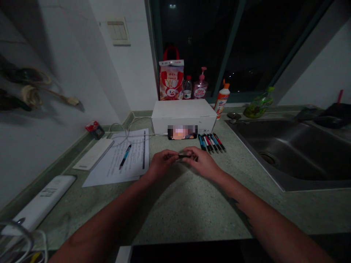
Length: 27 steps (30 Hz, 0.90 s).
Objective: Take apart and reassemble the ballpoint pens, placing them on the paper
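Above the middle of the counter, my left hand [162, 163] and my right hand [203, 161] meet with fingertips pinched on a short, slim, dark pen-like piece [184, 156]. It lies level between them, and the fingers cover both its ends. A thin, paler bit shows just under it, too small to name. Just beyond my right hand, several click pens [211, 143] in blue, white and red lie side by side. A phone [182, 133] leans on its long side against a white box [183, 111] behind my hands. Left of my left hand, a blue and black pen [125, 157] rests on printed sheets [137, 160].
A steel sink [309, 146] is sunk into the counter at right. Bottles, including an orange-capped one [222, 99], and a red-and-white bag [172, 82] stand by the window. At left lie a white power strip [52, 199], a flat white box [94, 154] and a white cable [127, 132].
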Each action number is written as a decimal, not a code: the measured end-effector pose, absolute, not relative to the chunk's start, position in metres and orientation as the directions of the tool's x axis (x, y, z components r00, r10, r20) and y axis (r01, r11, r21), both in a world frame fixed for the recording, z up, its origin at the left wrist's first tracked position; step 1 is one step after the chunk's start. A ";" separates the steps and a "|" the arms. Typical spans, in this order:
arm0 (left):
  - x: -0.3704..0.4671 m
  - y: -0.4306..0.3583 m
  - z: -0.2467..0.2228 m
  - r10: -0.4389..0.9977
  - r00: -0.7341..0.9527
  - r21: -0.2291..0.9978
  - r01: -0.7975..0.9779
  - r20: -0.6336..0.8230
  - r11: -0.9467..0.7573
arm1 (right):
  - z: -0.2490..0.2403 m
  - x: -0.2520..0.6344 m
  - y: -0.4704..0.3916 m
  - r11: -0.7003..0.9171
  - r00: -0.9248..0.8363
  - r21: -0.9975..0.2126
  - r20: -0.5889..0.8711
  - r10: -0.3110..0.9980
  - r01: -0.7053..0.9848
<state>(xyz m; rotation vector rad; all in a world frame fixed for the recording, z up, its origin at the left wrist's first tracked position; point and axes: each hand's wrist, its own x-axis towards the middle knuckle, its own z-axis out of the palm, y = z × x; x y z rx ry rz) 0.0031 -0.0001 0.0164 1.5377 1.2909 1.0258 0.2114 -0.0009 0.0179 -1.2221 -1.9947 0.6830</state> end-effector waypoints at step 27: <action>0.007 -0.005 0.006 0.921 0.366 0.693 0.630 0.132 -0.350 | 0.019 0.215 0.001 0.366 -0.344 -0.487 0.138 0.929 0.793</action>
